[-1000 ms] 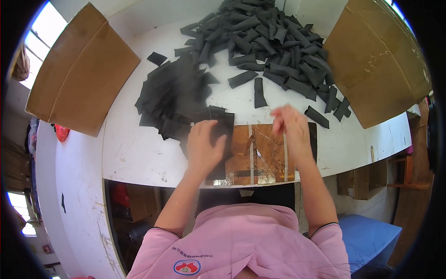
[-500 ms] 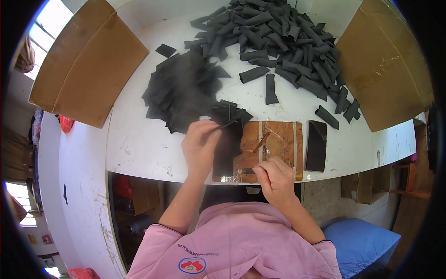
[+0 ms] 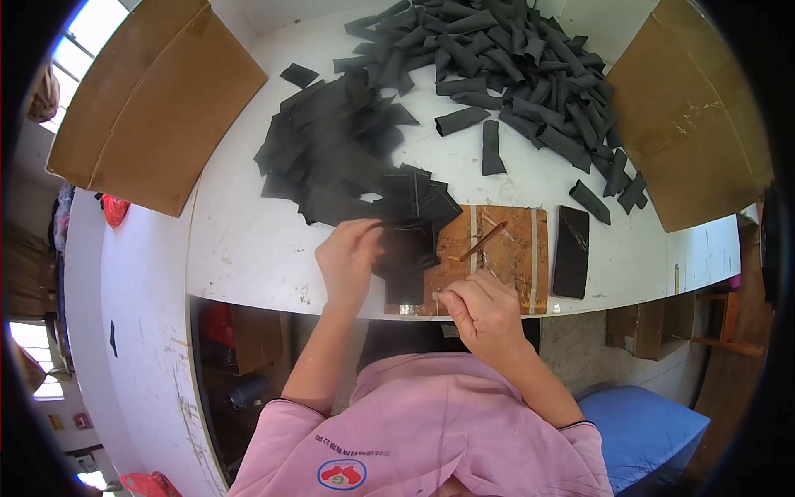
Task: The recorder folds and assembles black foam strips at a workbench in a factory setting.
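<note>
My left hand (image 3: 346, 263) is closed, thumb and fingers pinching the upper left edge of a flat black fabric piece (image 3: 406, 286), partly smeared by motion. This piece overlaps the left part of a brown board (image 3: 522, 265) at the table's front edge. Over the board's front part, my right hand (image 3: 484, 308) is closed, thumb against the curled fingers; whatever it may hold is hidden. Just beyond it is a thin brown stick-like tool (image 3: 483, 241), slanting over the board. Behind my left hand is a heap of flat black fabric pieces (image 3: 327, 149).
A large pile of rolled black fabric tubes (image 3: 505, 66) fills the back of the white table (image 3: 248, 257). Cardboard flaps stand at left (image 3: 157, 108) and right (image 3: 687, 116). A dark phone (image 3: 570, 253) lies right of the board. A blue seat (image 3: 642, 431) is at lower right.
The whole view has shifted slightly. My left hand has drawn a little left with the fabric edge. My right hand has moved left and toward the board's middle. The brown stick lies at a flatter slant.
</note>
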Available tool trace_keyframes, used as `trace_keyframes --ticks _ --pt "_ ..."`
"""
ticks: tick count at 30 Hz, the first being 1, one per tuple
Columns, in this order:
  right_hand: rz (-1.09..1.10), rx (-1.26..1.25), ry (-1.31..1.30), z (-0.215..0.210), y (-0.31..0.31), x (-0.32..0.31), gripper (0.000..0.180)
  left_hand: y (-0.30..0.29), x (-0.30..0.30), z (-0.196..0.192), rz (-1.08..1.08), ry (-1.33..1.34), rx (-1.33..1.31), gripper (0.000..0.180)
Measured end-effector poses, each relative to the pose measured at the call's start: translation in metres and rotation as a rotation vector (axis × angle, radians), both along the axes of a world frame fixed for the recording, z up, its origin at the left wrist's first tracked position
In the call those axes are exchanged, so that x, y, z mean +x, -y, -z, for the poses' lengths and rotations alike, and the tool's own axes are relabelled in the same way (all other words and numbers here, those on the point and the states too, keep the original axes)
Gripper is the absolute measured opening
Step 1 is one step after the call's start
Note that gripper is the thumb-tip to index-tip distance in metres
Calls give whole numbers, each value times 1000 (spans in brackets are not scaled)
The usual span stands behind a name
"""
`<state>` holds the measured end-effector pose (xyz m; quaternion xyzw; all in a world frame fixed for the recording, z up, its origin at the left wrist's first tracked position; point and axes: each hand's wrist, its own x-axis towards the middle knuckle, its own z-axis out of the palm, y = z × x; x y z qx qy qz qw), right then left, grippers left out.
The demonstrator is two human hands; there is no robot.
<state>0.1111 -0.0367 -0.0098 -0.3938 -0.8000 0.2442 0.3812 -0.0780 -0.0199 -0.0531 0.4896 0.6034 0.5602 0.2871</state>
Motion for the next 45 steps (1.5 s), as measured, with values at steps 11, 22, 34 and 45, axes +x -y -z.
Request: trace_keyframes --ticks 11,22,34,45 --pt "-28 56 -78 -37 -1 12 50 39 25 -31 514 620 -94 9" --pt "-14 -582 -430 22 -14 25 11 40 38 8 553 714 -222 16" --pt "-332 -560 -199 1 -24 39 14 14 30 -44 806 643 -495 26" --pt "248 92 81 -16 -12 21 18 33 46 -40 475 253 -359 3"
